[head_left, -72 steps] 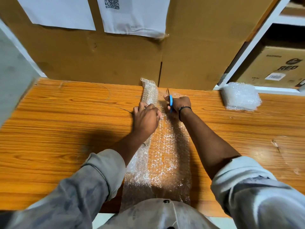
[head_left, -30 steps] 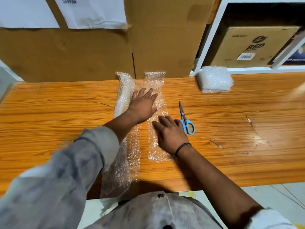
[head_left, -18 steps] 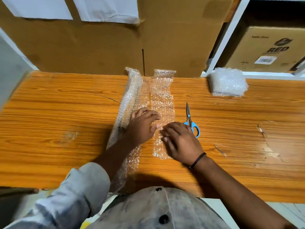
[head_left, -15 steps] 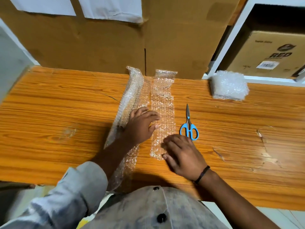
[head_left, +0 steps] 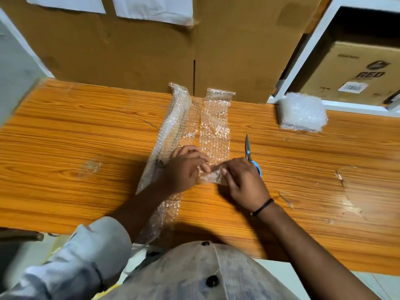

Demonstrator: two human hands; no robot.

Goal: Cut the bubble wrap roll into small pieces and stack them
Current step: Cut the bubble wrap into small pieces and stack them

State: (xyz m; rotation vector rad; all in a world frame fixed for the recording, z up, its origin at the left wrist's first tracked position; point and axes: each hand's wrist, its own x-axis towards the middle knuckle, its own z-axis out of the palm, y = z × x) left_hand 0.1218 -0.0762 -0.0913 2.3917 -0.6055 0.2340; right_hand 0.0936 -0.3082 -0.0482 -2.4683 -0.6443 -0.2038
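Observation:
A cut strip of bubble wrap (head_left: pixel 215 128) lies lengthwise on the wooden table (head_left: pixel 75 135). Its near end is lifted off the table and folded up between my hands. My left hand (head_left: pixel 184 169) pinches that near end from the left. My right hand (head_left: pixel 242 180) pinches it from the right. The remaining bubble wrap roll (head_left: pixel 173 124) lies just left of the strip and hangs over the table's near edge. Blue-handled scissors (head_left: pixel 249 152) lie on the table to the right of the strip, partly behind my right hand.
A stack of cut bubble wrap pieces (head_left: pixel 302 112) sits at the far right of the table. Large cardboard boxes (head_left: pixel 140 50) stand against the far edge. A white shelf (head_left: pixel 303 55) with a box is at the right.
The scissors were put down on the table beside the freshly cut strip. Both hands slid toward the strip's near end, and now they lift and fold it.

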